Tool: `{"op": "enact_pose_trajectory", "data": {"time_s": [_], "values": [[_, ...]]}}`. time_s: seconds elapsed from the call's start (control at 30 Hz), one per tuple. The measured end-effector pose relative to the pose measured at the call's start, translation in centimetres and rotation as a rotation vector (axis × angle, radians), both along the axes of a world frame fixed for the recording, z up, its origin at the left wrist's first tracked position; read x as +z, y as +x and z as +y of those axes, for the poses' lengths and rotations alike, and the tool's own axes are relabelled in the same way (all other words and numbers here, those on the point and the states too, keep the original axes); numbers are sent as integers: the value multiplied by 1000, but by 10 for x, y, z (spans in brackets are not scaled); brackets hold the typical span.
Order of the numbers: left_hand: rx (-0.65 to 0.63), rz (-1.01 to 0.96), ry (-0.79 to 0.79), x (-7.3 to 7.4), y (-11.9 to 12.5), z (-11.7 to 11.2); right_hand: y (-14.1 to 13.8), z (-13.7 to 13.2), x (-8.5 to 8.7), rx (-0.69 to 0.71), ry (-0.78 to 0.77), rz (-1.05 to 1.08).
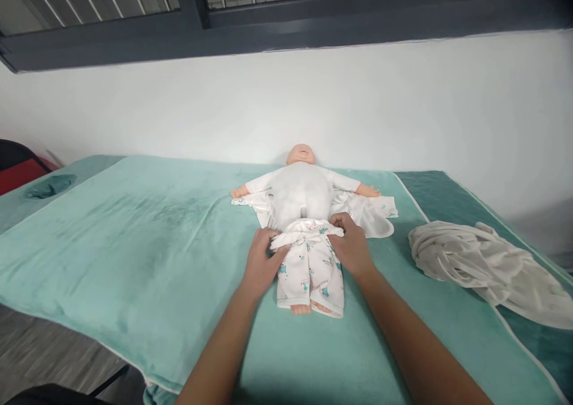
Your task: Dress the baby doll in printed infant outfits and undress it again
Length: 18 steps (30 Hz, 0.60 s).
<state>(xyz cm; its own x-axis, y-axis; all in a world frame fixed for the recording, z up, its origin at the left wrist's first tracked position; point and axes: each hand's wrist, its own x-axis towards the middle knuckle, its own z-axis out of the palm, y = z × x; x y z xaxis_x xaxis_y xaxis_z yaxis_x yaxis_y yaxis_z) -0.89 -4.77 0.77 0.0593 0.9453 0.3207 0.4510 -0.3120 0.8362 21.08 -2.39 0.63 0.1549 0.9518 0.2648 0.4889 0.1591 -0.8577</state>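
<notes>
A baby doll (301, 193) lies on its back with its arms spread, its head towards the wall. White baby trousers (310, 267) with a small teal print cover its legs, and the toes show at the hems. My left hand (263, 261) grips the waistband on one side. On the other side my right hand (351, 247) pinches the same waistband. The band is bunched at the doll's hips, below its white torso. Beneath the doll a printed white baby top (378, 217) lies spread open on both sides.
A green padded table (147, 244) with a face hole (50, 186) at its left end bears the doll. A crumpled white cloth (474, 261) lies at the right. Behind stands a white wall (201, 112) below a dark window frame (313, 25).
</notes>
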Motion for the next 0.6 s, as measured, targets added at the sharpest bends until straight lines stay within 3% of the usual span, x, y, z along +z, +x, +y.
{"op": "enact_pose_trajectory", "data": {"time_s": [0.3,0.6], "values": [[-26,56,85,-3,2,2,1,-5,5,16,-38,-47],[-24,42,117,-1,4,2,0,-37,0,136,-53,-124]]}}
